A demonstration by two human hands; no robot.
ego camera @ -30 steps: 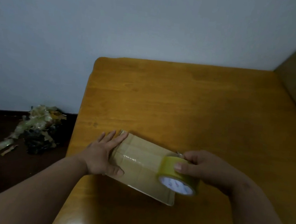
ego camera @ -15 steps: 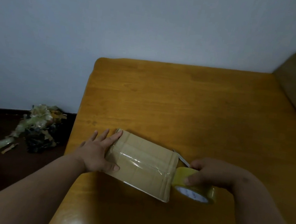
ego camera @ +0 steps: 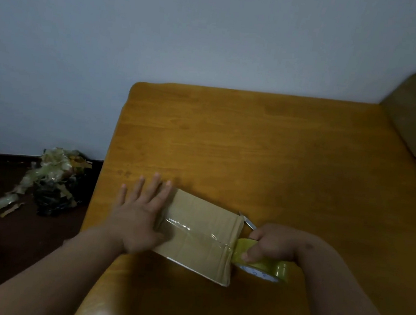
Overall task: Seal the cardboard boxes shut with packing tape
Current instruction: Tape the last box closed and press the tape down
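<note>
On table, box lengthwise left-right

Single head-worn wide-angle view, looking forward and steeply down from above the near edge of the counter. Both hands, left and right, sit close under the lens. Far edge meets the wall; floor visible past the left edge. Verticals bow outward at frame margins.

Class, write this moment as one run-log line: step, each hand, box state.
step: taping box | left hand: flat on cardboard box | right hand: grips packing tape roll past box's right edge | tape strip across top, uncut
</note>
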